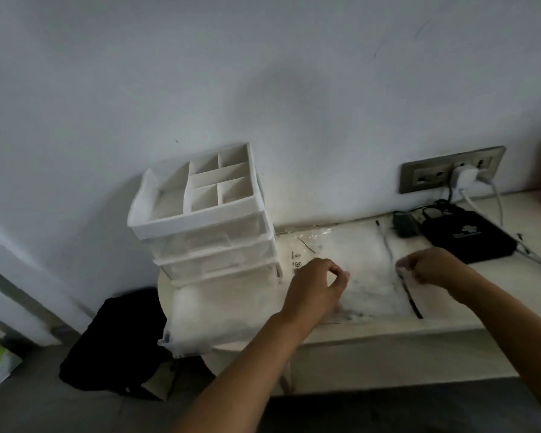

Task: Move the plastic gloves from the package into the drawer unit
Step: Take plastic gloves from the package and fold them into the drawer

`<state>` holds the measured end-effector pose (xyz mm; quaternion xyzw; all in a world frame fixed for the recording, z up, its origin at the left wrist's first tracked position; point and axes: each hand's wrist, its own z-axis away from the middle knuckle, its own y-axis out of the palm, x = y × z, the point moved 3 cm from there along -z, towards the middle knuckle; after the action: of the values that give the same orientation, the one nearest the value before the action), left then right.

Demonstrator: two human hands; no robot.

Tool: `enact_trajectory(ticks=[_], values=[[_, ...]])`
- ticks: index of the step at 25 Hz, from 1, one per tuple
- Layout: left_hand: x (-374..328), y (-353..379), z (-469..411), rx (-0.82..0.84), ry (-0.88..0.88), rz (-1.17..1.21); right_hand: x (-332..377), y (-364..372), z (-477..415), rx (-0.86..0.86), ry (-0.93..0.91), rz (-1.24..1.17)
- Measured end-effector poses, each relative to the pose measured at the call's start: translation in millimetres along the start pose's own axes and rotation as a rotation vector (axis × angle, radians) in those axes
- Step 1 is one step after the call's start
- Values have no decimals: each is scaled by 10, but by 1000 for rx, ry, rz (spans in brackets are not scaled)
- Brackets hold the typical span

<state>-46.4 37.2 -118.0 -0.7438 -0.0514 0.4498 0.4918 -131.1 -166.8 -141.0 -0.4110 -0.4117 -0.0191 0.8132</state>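
Head view: the left hand (316, 285) and the right hand (431, 267) are working over the clear package (350, 245), which is lying flat on the desk (388, 328). The plastic gloves (369, 285) are showing as a pale mass inside it, between the two hands. The right hand is curling its fingers and seems to be pinching the film just beside the dark strip (409, 295) that is running along that end of the package. The left hand is bending thumb and forefinger toward each other, almost tip to tip; whether film is lying between them cannot be told. The step in hand appears to be opening the package. It would go best with each hand taking only one layer of film near the strip and drawing apart gently, since the thin plastic is likely slippery and the gloves could spill. The drawer unit (206, 220) is standing beyond the left hand, well away from the right, with its lowest drawer (222, 314) pulled out toward the person. What is lying in that drawer is hard to make out, single gloves are not showing apart, and the fingertips are blurring.
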Motion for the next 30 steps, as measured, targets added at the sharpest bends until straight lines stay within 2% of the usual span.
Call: enact_trajectory(ticks=[1, 3, 6, 9, 16, 24, 27, 30], values=[[-7, 132, -42, 35, -8, -44, -15, -1, 14, 49, -79, 11], [61, 370, -87, 156, -41, -193, -12, 11, 65, 16, -159, 1], [176, 607, -59, 250, -65, -329, -22, 120, 76, 7, -135, 53], [210, 682, -4, 176, -33, -344, 9, 212, 52, -25, -69, -31], [187, 673, 21, 95, -38, -316, -23, 132, 65, -211, -123, -296], [198, 675, 40, 74, -28, -294, 53, -211, 104, -325, -208, -328], [208, 671, 24, 54, -19, -275, 85, -347, 69, -292, -137, -672], [200, 666, 23, 57, -24, -289, 247, -452, 189, -63, -143, -1152]])
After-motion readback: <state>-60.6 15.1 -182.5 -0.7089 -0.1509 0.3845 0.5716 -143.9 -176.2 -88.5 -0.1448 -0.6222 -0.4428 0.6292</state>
